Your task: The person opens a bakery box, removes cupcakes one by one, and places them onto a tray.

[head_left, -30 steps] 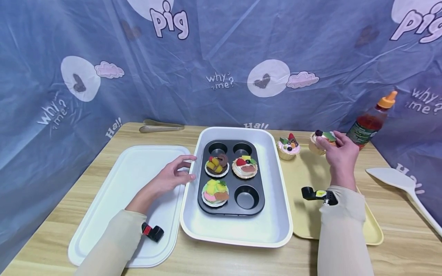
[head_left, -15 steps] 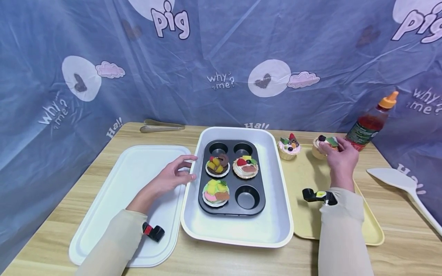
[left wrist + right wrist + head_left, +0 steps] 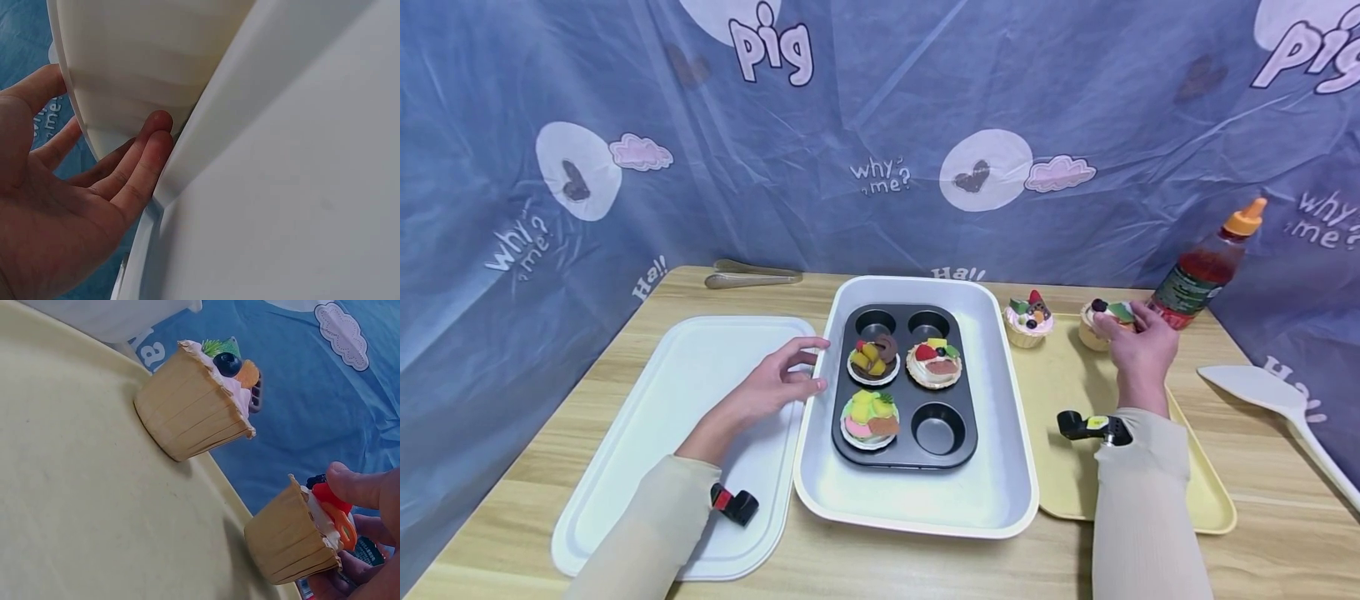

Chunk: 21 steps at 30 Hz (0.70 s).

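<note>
Right hand [image 3: 1146,343] pinches a cupcake [image 3: 1093,335] by its top, apparently leaving the base free, at the far end of the yellow tray [image 3: 1063,467]; contact there I cannot confirm. Left hand [image 3: 772,379], fingers loosely spread, touches the white pan [image 3: 917,504], presumably steadying it

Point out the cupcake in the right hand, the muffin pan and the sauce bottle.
Cupcake [image 3: 287,534]: right wrist view, pleated wrapper side.
Muffin pan [image 3: 906,405]: head view, bare strip between front cups.
Sauce bottle [image 3: 1189,288]: head view, green label.

We've got the left hand [image 3: 69,200], palm showing, fingers at the white bin [image 3: 137,56], white tray [image 3: 300,181] filling the right, blue cloth [image 3: 87,275] behind.
</note>
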Each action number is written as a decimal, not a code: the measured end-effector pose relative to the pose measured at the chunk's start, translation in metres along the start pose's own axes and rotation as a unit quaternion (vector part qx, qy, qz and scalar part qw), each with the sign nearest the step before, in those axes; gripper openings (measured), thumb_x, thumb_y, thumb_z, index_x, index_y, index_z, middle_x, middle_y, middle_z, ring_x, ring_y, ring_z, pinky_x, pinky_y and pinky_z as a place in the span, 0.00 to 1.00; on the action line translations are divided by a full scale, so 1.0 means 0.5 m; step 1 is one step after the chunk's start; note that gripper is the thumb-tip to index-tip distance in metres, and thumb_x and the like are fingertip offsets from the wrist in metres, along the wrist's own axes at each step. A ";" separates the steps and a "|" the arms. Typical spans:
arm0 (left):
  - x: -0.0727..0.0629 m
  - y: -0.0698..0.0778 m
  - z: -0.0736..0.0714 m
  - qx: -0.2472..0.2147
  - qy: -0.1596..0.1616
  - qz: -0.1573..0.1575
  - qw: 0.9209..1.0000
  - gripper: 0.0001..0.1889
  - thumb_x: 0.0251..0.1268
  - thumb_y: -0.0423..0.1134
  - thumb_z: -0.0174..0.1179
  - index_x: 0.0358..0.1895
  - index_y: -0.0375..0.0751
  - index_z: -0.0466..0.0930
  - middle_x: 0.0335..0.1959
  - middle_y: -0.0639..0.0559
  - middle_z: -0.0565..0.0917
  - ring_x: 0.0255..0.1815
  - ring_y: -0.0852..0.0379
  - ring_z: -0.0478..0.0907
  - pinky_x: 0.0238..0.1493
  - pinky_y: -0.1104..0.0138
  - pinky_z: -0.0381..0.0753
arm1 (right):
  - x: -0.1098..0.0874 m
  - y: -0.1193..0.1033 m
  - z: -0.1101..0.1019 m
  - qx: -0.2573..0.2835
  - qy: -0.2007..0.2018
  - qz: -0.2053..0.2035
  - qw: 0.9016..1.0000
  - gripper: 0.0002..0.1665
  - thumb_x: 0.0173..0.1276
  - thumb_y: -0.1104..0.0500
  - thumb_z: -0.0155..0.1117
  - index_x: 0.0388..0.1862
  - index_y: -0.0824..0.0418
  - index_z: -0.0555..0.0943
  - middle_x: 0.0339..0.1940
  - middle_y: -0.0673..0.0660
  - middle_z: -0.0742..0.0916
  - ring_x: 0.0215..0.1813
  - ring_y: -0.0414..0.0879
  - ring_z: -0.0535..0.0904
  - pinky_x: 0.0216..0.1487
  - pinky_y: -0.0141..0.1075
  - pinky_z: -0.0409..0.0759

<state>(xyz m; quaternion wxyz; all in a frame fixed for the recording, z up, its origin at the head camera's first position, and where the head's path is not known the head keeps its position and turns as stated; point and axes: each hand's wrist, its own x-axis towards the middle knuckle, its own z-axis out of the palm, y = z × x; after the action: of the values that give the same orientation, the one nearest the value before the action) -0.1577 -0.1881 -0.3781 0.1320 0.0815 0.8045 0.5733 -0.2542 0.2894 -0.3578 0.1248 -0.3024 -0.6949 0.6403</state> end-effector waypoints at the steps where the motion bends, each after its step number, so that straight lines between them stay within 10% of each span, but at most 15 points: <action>1: 0.000 0.000 0.000 0.000 0.001 0.000 1.000 0.32 0.69 0.37 0.65 0.73 0.46 0.64 0.67 0.35 0.70 0.54 0.48 0.82 0.49 0.64 0.81 | 0.001 0.001 -0.001 -0.009 -0.001 -0.001 1.000 0.43 0.64 0.61 0.71 0.77 0.51 0.67 0.78 0.54 0.69 0.74 0.37 0.67 0.74 0.31 0.66; 21: -0.002 0.003 0.001 0.001 0.002 -0.006 1.000 0.31 0.69 0.37 0.65 0.73 0.48 0.65 0.67 0.36 0.70 0.54 0.48 0.82 0.52 0.62 0.81 | 0.007 0.011 -0.004 -0.044 -0.002 0.000 0.999 0.44 0.66 0.56 0.71 0.79 0.49 0.65 0.79 0.54 0.68 0.74 0.38 0.68 0.73 0.31 0.67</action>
<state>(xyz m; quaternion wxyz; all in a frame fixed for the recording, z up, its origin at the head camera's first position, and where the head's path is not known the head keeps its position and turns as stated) -0.1565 -0.1873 -0.3769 0.1335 0.0754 0.8056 0.5723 -0.2544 0.2929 -0.3638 0.1103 -0.3065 -0.7224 0.6099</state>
